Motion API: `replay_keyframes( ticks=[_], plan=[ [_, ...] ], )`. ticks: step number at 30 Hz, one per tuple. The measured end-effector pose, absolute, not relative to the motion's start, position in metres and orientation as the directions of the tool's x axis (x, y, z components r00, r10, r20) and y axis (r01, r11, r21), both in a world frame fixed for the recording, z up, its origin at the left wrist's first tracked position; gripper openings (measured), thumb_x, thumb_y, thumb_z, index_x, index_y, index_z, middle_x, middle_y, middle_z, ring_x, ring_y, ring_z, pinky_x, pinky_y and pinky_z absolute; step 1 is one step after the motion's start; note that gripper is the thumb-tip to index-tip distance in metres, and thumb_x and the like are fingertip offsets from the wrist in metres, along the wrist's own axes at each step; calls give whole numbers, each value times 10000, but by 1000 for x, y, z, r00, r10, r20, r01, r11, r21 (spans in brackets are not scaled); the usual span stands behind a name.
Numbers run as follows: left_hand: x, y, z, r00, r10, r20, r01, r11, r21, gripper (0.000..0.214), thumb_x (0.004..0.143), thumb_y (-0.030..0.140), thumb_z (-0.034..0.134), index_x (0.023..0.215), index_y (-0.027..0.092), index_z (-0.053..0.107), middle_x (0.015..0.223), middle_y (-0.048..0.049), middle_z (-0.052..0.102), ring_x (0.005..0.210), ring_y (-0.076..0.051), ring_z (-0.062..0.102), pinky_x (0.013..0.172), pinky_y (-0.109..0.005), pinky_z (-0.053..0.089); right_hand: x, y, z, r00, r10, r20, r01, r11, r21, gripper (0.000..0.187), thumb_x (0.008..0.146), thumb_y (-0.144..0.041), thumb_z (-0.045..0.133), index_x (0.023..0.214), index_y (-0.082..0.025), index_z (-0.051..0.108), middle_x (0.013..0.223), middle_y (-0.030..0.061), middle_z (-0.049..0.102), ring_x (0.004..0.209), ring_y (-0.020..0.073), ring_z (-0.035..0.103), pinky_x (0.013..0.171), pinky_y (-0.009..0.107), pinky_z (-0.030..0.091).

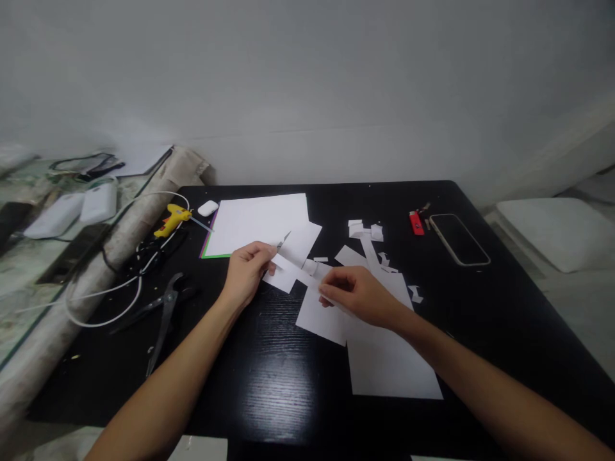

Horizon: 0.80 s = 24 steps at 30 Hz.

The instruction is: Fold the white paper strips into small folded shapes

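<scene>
Between my two hands a narrow white paper strip (296, 271) is held above the table. My left hand (246, 269) pinches its left end between thumb and fingers. The other end is in the closed fingers of my right hand (353, 294). A small dark pointed blade (284, 240) shows just beyond my left fingertips; I cannot tell whether it is held or lies on the paper. Under and beside my right hand lie loose white sheets (384, 365). Behind them is a folded white paper piece (368, 240) with a long strip and several small scraps (415, 294).
On the black table (288, 384) are a stack of paper (259, 218), a yellow glue gun (173, 219), a white earbud case (208, 208), pliers (168, 307) and a white cable (139, 294). To the right lie a red lighter (416, 223) and a phone (459, 239).
</scene>
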<state>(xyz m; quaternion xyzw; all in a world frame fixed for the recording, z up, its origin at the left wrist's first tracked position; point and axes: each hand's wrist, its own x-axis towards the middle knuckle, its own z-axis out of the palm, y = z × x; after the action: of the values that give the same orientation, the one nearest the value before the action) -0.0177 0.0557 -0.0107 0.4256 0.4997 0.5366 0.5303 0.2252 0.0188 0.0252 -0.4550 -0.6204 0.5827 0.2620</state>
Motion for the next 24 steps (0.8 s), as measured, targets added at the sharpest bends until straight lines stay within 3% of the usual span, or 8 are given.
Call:
replay_keyframes(
  ticks=[6, 13, 18, 24],
  plan=[
    [2, 39, -15, 108, 989, -97, 4, 97, 995, 188, 802, 309, 761, 709, 157, 701, 536, 9, 658, 496, -111, 577, 555, -219, 439, 220, 17, 23, -457, 873, -171, 245, -61, -968, 140, 880, -274, 670, 794, -177, 724, 773, 39, 735, 736, 176, 676, 716, 304, 512],
    [27, 19, -11, 237, 952, -193, -70, 215, 974, 237, 791, 358, 791, 726, 151, 696, 556, 10, 661, 485, -106, 582, 537, -213, 450, 220, 16, 19, -429, 890, -154, 238, -53, -970, 153, 869, -275, 658, 766, -174, 710, 734, 17, 691, 693, 161, 618, 666, 285, 465],
    [14, 28, -8, 146, 979, -139, -61, 149, 987, 192, 779, 296, 799, 696, 145, 714, 549, 3, 657, 485, -101, 564, 533, -210, 441, 223, 17, 20, -434, 885, -168, 220, -76, -972, 141, 874, -260, 655, 782, -172, 717, 742, 20, 712, 715, 163, 645, 705, 286, 483],
    [-13, 50, 1, -91, 989, -119, -233, 95, 968, 250, 766, 240, 793, 596, 140, 638, 497, 24, 580, 459, -65, 491, 484, -175, 366, 230, 26, 23, -415, 891, -184, 221, -97, -970, 141, 858, -246, 659, 753, -169, 714, 715, 19, 711, 700, 161, 665, 702, 283, 495]
  ],
)
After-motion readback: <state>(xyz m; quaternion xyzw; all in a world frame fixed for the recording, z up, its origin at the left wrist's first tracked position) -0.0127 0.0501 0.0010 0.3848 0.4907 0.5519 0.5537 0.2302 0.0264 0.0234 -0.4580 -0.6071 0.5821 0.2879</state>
